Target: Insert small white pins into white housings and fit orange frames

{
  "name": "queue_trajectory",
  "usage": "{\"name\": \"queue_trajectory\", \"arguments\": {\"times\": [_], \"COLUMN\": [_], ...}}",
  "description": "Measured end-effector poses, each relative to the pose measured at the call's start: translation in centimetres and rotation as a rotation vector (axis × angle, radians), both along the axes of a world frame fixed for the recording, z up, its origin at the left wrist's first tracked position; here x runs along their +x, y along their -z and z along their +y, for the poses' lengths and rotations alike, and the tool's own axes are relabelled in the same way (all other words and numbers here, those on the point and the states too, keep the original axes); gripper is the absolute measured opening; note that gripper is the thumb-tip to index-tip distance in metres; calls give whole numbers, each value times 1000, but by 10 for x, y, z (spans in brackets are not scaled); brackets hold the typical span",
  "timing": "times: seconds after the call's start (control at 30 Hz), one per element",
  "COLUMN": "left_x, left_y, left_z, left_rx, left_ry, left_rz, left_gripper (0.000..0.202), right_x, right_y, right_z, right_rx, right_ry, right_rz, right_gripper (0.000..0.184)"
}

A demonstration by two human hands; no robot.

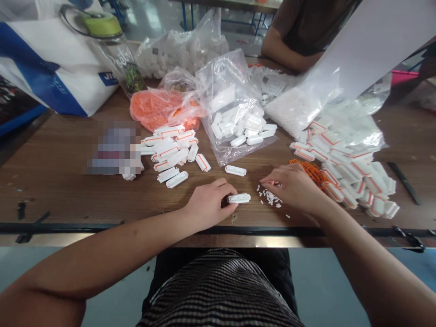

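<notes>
My left hand (209,202) rests on the brown table (61,181) near its front edge, fingers closed around a small white plastic housing (239,198). My right hand (293,186) lies just to its right, fingertips pinched together over a scatter of tiny white pins (269,197). Behind that hand lie orange clips (311,170). One loose white housing (235,170) sits just beyond my hands.
A pile of white housings with orange clips (173,152) lies left of centre, a larger one (354,172) at right. Clear bags of white parts (235,118) and an orange-filled bag (155,106) stand behind. A jar (116,50), a white-blue bag (51,68), another person's arm (282,50) far side.
</notes>
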State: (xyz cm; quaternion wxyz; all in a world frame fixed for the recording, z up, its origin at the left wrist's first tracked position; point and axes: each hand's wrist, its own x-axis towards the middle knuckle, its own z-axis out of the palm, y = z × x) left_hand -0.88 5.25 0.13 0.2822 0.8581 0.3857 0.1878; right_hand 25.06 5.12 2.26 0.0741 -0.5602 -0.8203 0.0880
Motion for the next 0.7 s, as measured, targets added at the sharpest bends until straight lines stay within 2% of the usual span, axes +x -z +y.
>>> {"name": "queue_trajectory", "arguments": {"times": [0.27,0.4,0.5,0.7], "left_x": [0,0,0,-1], "left_y": [-1,-1,-1,1], "left_z": [0,0,-1,0], "left_rx": [-3,-4,-15,-16], "left_ry": [-4,-3,-5,6], "left_rz": [7,3,-2,-22], "left_gripper": [11,13,12,13], "right_x": [-7,-14,-28,-52], "right_y": [-3,-7,-11,-8], "right_z": [4,-2,-13,-26], "right_rx": [-27,-121,-161,-103], "right_ry": [35,108,93,0], "right_rz": [-38,222,421,443], "right_gripper": [20,16,16,14]}}
